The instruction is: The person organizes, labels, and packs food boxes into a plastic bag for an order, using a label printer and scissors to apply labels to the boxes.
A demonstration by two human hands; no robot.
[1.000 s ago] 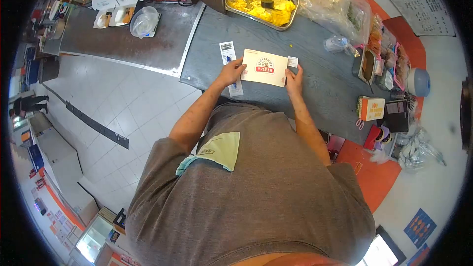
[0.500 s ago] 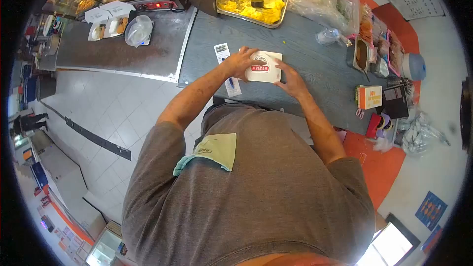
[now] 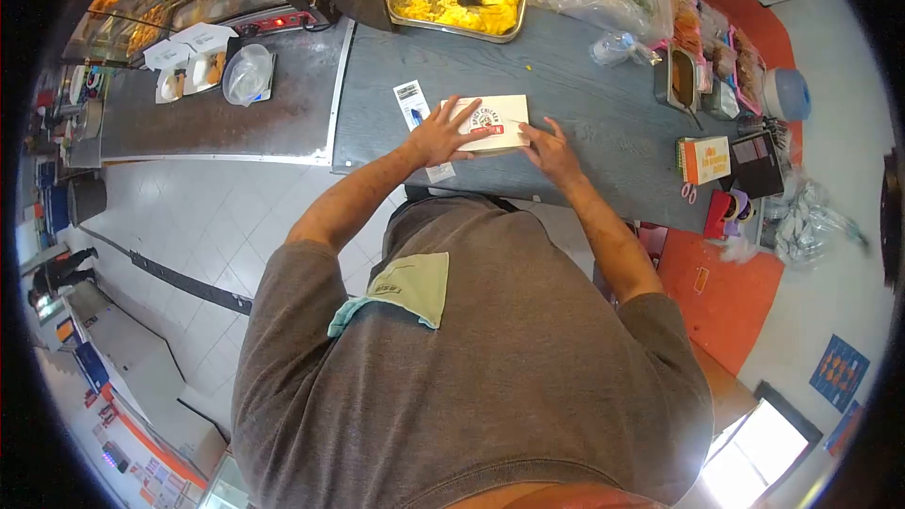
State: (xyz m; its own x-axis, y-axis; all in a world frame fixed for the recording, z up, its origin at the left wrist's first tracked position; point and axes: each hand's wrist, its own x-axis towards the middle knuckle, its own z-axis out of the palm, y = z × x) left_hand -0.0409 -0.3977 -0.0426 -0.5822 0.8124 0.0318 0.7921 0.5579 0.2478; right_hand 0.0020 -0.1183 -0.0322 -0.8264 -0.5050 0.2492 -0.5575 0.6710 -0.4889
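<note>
On the grey counter sits a shut white food box [image 3: 512, 111] with a chicken logo and red label on its lid. My left hand [image 3: 440, 139] lies over the box's left side, fingers spread on the lid. At the right edge of the box my right hand [image 3: 556, 155] touches near the corner, its thumb and fingers apart. A printed paper slip [image 3: 408, 97] lies partly under my left hand and forearm, with a blue pen [image 3: 416, 117] on it.
Metal trays of yellow food [image 3: 459, 26] stand at the back. Two open boxes [image 3: 204, 71] and a plastic bowl [image 3: 248, 73] sit left, by the heated display. To the right are a plastic bottle [image 3: 613, 49], an orange-and-white box [image 3: 706, 159], scissors [image 3: 689, 193] and tape rolls [image 3: 737, 208].
My left hand has slid further over the lid, fingers now spread. My right hand's fingers have lifted off the lid to the box's right edge. The view has shifted slightly.
</note>
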